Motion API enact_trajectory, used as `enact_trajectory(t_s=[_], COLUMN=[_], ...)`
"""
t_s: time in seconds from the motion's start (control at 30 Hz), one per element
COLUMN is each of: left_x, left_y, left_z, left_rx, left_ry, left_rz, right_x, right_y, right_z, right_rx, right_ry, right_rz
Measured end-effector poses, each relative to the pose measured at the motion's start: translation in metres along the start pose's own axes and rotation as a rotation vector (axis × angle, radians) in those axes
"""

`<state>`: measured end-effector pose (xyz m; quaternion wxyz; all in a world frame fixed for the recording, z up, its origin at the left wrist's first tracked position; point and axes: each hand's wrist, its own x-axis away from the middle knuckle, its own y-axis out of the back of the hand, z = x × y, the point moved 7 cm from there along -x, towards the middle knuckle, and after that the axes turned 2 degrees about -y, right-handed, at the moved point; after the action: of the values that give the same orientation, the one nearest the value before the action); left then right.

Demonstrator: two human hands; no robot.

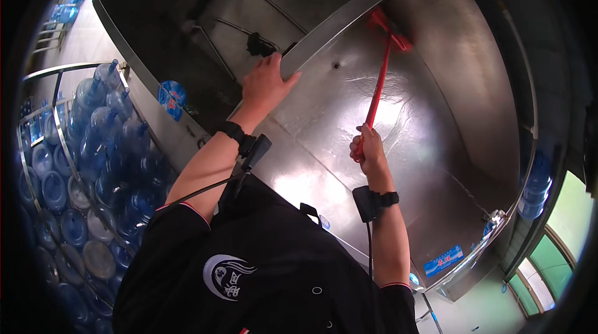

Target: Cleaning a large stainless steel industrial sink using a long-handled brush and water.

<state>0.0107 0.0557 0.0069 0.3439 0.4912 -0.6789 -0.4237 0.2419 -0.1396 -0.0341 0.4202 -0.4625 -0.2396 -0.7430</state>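
My right hand (370, 148) is closed round the lower part of the handle of a red long-handled brush (378, 94). The brush reaches away from me over a wet, shiny steel basin (324, 106). Its slightly blurred head touches the basin near the far corner, by the right-hand wall. My left hand (265, 88) rests on the steel divider (336, 22) along the basin's left side, thumb stretched out, fingertips partly hidden at the edge. It holds nothing that I can see. Each wrist wears a black strap with a small cabled device.
Left of the divider lies a darker steel compartment (180, 41) with metal rods and a dark clump inside. Many large blue water bottles (103, 166) are stacked behind a metal rail (75, 175) on the left. More blue bottles (536, 187) stand at the right, near green-framed windows (548, 265).
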Motion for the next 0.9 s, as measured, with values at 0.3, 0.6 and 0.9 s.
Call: enact_trajectory(t_s=[0.3,0.6,0.9], left_x=[0.000,0.000,-0.001], left_y=[0.002,0.001,0.001], left_z=[0.000,0.001,0.000], left_rx=[0.024,0.016,-0.003], left_ry=[-0.018,-0.018,-0.011], left_rz=[-0.004,0.004,0.007], right_x=[0.004,0.002,0.001], right_y=[0.013,0.012,0.011], right_z=[-0.014,-0.017,-0.020], right_rx=[0.027,0.070,0.079], right_ry=[-0.034,-0.026,-0.032], right_rz=[-0.002,0.011,-0.002])
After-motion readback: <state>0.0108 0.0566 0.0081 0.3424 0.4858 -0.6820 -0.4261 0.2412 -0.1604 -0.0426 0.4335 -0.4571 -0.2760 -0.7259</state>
